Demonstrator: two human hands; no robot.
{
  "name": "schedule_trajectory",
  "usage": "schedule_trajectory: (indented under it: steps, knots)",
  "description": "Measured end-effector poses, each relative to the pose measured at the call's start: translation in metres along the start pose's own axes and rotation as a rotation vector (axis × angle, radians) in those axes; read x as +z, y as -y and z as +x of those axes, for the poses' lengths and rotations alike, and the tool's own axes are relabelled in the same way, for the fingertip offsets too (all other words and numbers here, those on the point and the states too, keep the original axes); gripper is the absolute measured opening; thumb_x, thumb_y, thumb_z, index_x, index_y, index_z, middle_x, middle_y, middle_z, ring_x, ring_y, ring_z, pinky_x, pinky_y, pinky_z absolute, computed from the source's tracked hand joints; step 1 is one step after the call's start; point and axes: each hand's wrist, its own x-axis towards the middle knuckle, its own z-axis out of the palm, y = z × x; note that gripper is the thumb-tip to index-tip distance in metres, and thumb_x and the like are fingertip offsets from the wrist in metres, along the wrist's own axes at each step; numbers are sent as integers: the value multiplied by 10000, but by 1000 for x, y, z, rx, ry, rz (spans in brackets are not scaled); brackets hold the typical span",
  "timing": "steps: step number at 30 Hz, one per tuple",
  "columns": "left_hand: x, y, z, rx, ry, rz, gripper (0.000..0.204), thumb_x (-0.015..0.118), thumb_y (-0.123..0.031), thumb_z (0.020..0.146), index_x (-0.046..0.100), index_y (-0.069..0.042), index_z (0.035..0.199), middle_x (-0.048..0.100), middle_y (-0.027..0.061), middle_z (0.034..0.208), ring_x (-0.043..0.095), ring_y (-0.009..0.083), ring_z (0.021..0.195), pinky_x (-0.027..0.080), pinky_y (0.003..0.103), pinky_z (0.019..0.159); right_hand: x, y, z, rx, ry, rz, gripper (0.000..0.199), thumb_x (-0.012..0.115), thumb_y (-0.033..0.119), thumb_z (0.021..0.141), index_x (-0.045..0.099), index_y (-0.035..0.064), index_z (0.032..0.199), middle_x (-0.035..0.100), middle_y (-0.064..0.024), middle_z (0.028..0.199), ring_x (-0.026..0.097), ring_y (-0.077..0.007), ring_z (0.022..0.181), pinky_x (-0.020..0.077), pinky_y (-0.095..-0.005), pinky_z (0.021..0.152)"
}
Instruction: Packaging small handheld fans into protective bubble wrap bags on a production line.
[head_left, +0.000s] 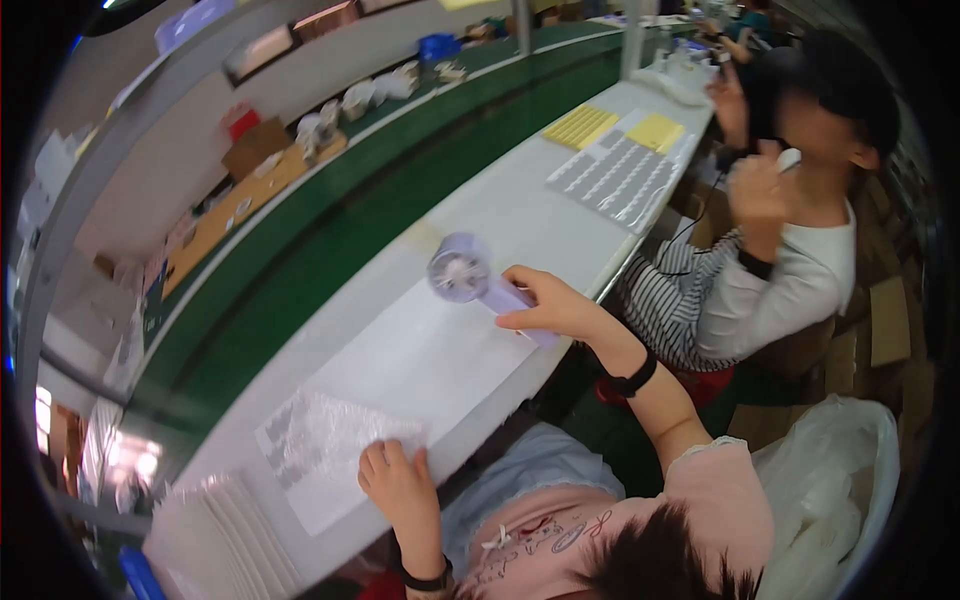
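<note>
My right hand (pixel 548 305) is closed around the handle of a pale purple handheld fan (pixel 462 270). The round head of the fan points away to the left, above a white sheet (pixel 430 345) on the bench. Lower left, my left hand (pixel 400 488) rests at the near edge of a clear plastic bag (pixel 345 435), its thumb apart from slightly bent fingers. That crinkled bag lies flat over the near end of the white sheet.
A stack of white sleeves (pixel 225 535) lies at the near left, beside a blue object (pixel 140 573). Farther along the bench (pixel 530 220) sit a grey-and-white slotted tray (pixel 620 180) and yellow trays (pixel 580 128). A green conveyor (pixel 380 180) runs behind. A co-worker (pixel 780 260) sits at right.
</note>
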Motion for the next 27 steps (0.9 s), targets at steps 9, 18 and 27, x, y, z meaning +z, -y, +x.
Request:
schedule_trajectory:
  steps: [9, 18, 27]
  knots:
    - [-4, -4, 21, -2, -21, -186, 127, 517, 37, 710, 488, 58, 831, 514, 205, 861, 500, 383, 851, 414, 442, 702, 77, 18, -44, 206, 347, 1227, 488, 620, 90, 754, 357, 1, 1156, 479, -76, 887, 614, -298, 865, 526, -374, 705]
    - [-5, -9, 18, -167, -9, -437, 88, 504, 18, 759, 505, 39, 844, 536, 185, 854, 530, 352, 784, 421, 397, 676, 130, 25, -42, 187, 157, 969, 441, 564, 54, 814, 330, -8, 1182, 497, -94, 1022, 540, -261, 1070, 474, -350, 859]
    - [9, -22, 20, -17, -138, -291, 144, 515, 24, 749, 490, 97, 869, 504, 246, 978, 507, 402, 867, 430, 426, 747, 130, 20, -22, 92, 94, 648, 445, 595, 79, 809, 362, -6, 1177, 511, -117, 1099, 564, -198, 1018, 466, -295, 831]
